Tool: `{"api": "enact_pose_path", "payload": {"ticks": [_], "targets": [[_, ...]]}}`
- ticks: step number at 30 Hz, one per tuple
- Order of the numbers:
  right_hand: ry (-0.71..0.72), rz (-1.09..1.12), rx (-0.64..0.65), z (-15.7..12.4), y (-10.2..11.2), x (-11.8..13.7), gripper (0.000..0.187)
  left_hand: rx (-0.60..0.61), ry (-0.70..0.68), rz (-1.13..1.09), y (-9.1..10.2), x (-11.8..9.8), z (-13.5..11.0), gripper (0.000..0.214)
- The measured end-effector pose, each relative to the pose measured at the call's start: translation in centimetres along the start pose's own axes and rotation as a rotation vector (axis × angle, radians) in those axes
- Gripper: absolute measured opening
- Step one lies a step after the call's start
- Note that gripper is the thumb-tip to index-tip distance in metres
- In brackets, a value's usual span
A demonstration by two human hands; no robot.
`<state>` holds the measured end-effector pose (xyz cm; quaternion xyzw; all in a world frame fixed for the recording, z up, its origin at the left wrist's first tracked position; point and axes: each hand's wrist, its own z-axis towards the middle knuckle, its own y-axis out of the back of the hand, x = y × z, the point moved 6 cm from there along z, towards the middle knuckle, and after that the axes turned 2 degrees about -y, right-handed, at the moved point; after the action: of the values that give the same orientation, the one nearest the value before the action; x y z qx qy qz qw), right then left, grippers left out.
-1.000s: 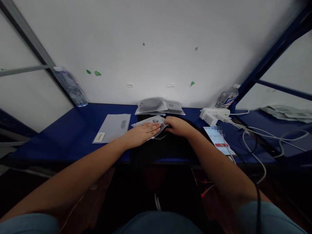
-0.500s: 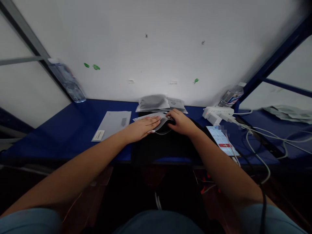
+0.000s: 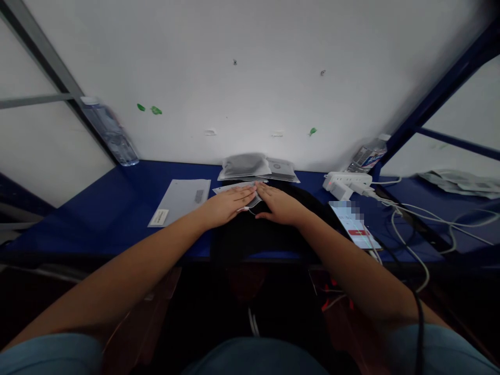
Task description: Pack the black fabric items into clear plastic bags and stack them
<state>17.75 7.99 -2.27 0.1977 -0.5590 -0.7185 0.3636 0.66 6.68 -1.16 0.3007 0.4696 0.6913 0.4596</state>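
My left hand [image 3: 226, 207] lies flat with fingers stretched out on a grey packet [image 3: 231, 188] at the middle of the blue table [image 3: 97, 219]. Beside it, my right hand [image 3: 278, 204] also rests palm down with fingers extended, pressing the same packet's right part over a black mat [image 3: 269, 237]. Most of the packet is hidden under both hands. A stack of similar grey packets [image 3: 255, 167] lies just behind, against the white wall.
A white envelope [image 3: 180, 200] lies left of my hands. A phone [image 3: 354, 225] with a lit screen, a white power strip [image 3: 347, 183] and several cables [image 3: 414, 229] sit to the right. Water bottles stand at far left [image 3: 110, 132] and far right [image 3: 366, 154].
My right hand has let go of the packet's curled right edge and now lies flat on it, closer to my left hand. My left hand has barely moved.
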Motion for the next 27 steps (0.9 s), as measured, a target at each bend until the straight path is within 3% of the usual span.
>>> {"api": "enact_pose_path", "payload": {"ticks": [6, 12, 17, 22, 27], "targets": [[0.017, -0.047, -0.067, -0.1, 1.7, 1.7, 0.064, -0.032, -0.033, -0.003, 0.4, -0.1, -0.1, 0.053], [0.063, -0.063, -0.355, -0.6, 4.3, 3.7, 0.046, -0.107, 0.005, -0.013, 0.9, -0.3, 0.1, 0.052], [0.175, -0.082, -0.309, 0.2, 3.2, 5.3, 0.025, -0.084, 0.059, -0.031, 0.9, -0.2, 0.1, 0.050], [0.190, -0.076, -0.285, 0.5, 2.8, 5.3, 0.022, 0.008, 0.016, -0.068, 0.7, -0.4, 0.1, 0.054], [0.216, -0.152, -0.278, 0.5, 2.8, 5.9, 0.023, 0.018, -0.016, -0.071, 0.6, -0.3, 0.1, 0.058]]}}
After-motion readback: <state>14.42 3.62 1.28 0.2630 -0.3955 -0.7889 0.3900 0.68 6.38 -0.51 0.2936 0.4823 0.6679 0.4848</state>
